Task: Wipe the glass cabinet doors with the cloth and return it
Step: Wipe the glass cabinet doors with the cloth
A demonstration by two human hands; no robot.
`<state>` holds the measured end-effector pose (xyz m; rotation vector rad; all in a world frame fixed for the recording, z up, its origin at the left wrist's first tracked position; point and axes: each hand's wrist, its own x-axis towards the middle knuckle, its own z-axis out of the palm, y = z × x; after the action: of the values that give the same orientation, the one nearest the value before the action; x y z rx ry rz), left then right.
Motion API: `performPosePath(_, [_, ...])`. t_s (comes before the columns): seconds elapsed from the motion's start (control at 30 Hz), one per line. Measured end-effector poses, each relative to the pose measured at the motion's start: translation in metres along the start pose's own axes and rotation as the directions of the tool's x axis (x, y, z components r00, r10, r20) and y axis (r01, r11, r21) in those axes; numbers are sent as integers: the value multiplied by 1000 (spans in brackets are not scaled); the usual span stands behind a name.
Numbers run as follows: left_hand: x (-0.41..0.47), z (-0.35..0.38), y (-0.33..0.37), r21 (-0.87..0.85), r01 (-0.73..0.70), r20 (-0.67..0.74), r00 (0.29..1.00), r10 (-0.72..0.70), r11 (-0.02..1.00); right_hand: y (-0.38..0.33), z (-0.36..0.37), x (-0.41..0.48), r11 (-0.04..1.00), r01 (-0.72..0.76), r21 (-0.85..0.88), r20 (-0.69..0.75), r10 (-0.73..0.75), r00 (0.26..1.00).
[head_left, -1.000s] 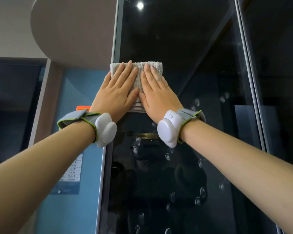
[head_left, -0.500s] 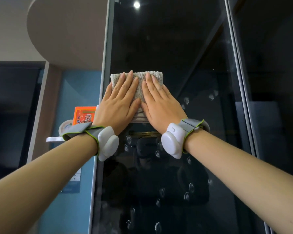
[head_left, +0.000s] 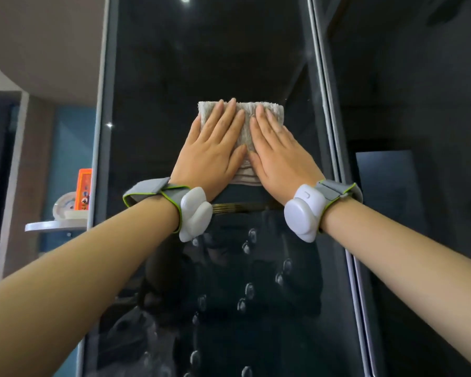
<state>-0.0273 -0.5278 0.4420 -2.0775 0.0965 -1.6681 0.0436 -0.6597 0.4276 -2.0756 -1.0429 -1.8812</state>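
Note:
A folded grey cloth [head_left: 245, 123] is pressed flat against a tall dark glass cabinet door [head_left: 201, 63]. My left hand [head_left: 212, 151] covers the cloth's left half, fingers straight and close together. My right hand [head_left: 278, 153] lies beside it on the right half, thumbs nearly touching. Both palms push the cloth onto the glass; only its top edge, a middle strip and a bottom fold show. Each wrist wears a white device on a grey strap. Round droplet-like spots [head_left: 249, 291] dot the glass below the hands.
A second dark glass door [head_left: 419, 104] stands to the right past a grey frame strip [head_left: 326, 110]. Left of the door frame [head_left: 104, 131], a small shelf [head_left: 55, 226] carries an orange box [head_left: 84, 189] and a round white item. A curved beige panel [head_left: 46, 42] hangs above left.
Both hands and the cloth have slid to the right across the glass, away from the door's left frame. The orange box and shelf have come into view at left.

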Motion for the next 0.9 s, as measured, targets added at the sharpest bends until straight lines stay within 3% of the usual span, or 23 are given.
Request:
performPosePath(0.33, [33, 15, 47, 16, -73, 24, 997, 72, 997, 55, -1, -19, 997, -65, -31, 41, 66, 997])
performPosePath(0.57, [39, 13, 45, 52, -125, 39, 992, 123, 991, 50, -3, -16, 988, -147, 41, 34, 146, 989])
performPosePath(0.9, [44, 0, 5, 37, -5, -3, 1000, 5, 999, 30, -5, 32, 999, -29, 31, -7, 29, 1000])
